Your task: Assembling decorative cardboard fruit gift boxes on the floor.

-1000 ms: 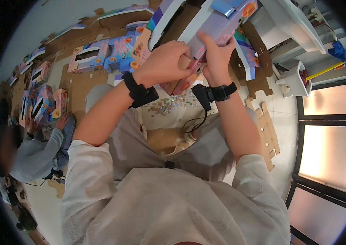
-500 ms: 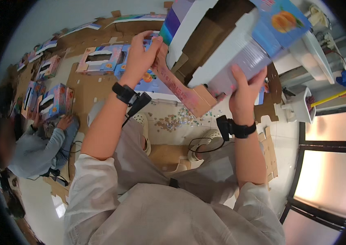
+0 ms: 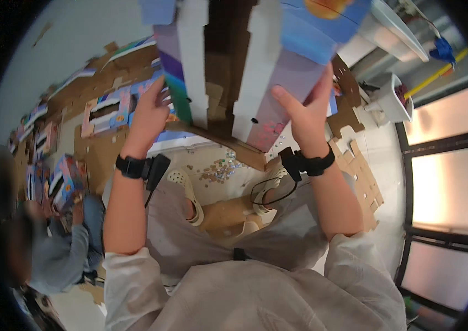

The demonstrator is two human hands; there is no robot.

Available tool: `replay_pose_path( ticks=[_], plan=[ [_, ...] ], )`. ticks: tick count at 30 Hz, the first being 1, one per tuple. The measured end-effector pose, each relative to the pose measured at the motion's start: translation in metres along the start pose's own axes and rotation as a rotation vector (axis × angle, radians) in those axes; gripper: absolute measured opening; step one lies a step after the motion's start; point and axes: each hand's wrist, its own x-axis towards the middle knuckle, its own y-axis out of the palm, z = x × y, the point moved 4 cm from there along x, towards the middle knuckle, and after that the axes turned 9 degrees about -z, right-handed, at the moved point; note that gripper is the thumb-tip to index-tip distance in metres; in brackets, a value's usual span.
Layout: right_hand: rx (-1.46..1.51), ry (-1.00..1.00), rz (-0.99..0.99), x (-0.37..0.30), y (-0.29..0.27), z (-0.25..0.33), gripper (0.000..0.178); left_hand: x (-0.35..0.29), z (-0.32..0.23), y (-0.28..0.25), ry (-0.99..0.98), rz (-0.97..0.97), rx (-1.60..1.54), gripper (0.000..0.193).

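Note:
Up in front of me is a large printed cardboard box [image 3: 306, 77], blue and purple with an orange fruit picture, its white flap edges parted over a brown hollow inside. At its left wall is my left hand [image 3: 150, 115], with the fingers partly hidden behind the carton. My right hand [image 3: 307, 113] grips the right panel, thumb on the near face and fingers round the outer side. A brown cardboard edge slants along the bottom of the box. Both wrists wear black straps with small devices.
Many small round bits [image 3: 220, 170] are scattered on the floor by my light clogs [image 3: 185, 193]. Flat cardboard [image 3: 363, 176] lies on the right. Printed cartons [image 3: 106, 113] stand at the left, where another person [image 3: 60, 256] handles one. A white bin [image 3: 391, 102] is at right.
The box has turned more upright and shifted left. My left hand has moved left and down along its side; my right hand keeps its grip.

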Motion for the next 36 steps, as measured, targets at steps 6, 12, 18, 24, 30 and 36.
replay_pose_path(
  ticks=[6,12,18,24,30,36],
  plan=[
    [-0.031,0.062,0.114,0.015,-0.005,-0.007,0.119,0.004,-0.035,-0.018,0.086,-0.087,0.270,0.099],
    [-0.045,0.232,0.307,0.013,-0.007,-0.001,0.118,0.001,-0.096,-0.038,0.761,-0.404,0.763,0.144],
    [-0.156,0.190,0.426,0.008,-0.013,-0.009,0.120,-0.009,-0.098,-0.034,0.745,-0.219,0.865,0.144],
    [-0.264,0.154,0.451,0.006,-0.016,-0.010,0.118,-0.016,-0.094,-0.026,0.595,-0.191,0.871,0.131],
    [-0.347,0.014,0.414,0.010,-0.017,-0.005,0.115,-0.019,-0.082,-0.033,0.462,-0.020,0.742,0.130],
    [-0.421,0.085,0.390,0.001,-0.012,-0.015,0.114,-0.023,-0.098,0.003,0.727,-0.091,0.918,0.135]
  ],
)
